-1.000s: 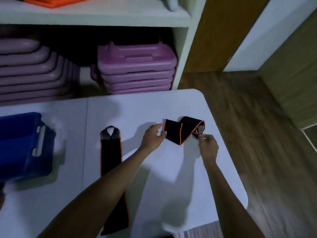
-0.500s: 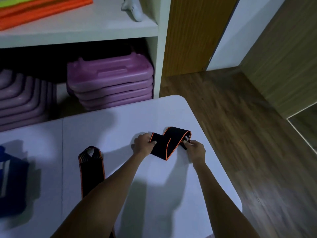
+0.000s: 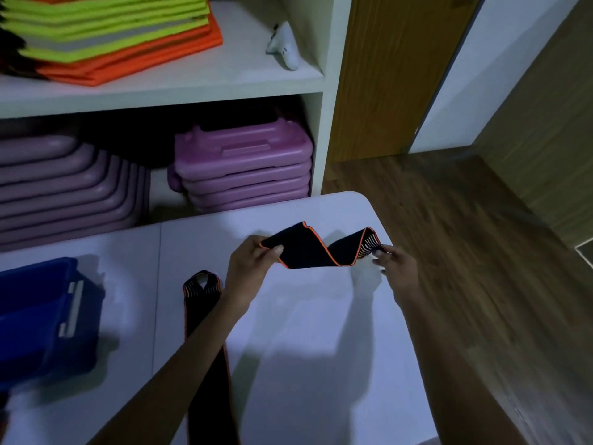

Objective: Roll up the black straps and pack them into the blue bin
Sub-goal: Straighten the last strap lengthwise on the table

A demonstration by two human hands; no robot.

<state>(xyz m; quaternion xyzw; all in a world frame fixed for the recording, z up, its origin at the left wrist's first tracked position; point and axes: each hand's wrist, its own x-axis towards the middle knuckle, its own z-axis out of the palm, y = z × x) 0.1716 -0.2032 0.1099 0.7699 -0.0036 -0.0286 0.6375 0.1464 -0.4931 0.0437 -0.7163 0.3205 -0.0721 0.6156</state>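
Note:
A black strap with orange edging (image 3: 316, 250) hangs twisted above the white table (image 3: 321, 332), held at both ends. My left hand (image 3: 250, 268) pinches its plain left end between thumb and fingers. My right hand (image 3: 396, 268) grips its striped right end. A second black strap (image 3: 205, 319) lies flat on the table, running toward me and partly hidden under my left forearm. The blue bin (image 3: 45, 319) stands at the table's left side.
A white shelf unit (image 3: 317, 88) stands behind the table with stacked purple cases (image 3: 244, 165), folded orange and yellow-green cloth (image 3: 112, 33) and a small white object (image 3: 284, 46). The table's right edge drops to a wooden floor (image 3: 465, 252).
My hands have moved apart and lifted, stretching the folded strap out into a longer twisted band. The camera view has shifted, bringing the blue bin back into sight.

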